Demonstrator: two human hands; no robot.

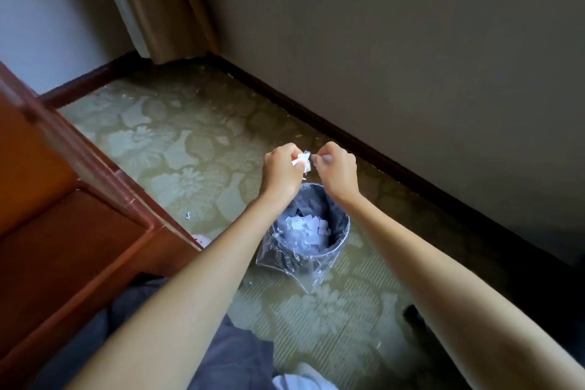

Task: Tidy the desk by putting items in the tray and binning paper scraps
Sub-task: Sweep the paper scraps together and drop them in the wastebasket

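Note:
Both my hands are held out above a small bin [343,228] on the carpet, which is lined with a clear plastic bag and holds several white paper scraps [308,228]. My left hand [283,172] grips a crumpled bunch of white paper [302,161] in its curled fingers. My right hand [337,169] pinches a small white piece [326,158] right beside that bunch. The two hands nearly touch, a little beyond the bin's far rim.
A red-brown wooden desk [63,199] fills the left side, its corner close to my left forearm. One stray white scrap [188,215] lies on the patterned carpet near the desk. A wall with a dark skirting board [380,161] runs behind the bin; a curtain [164,3] hangs in the corner.

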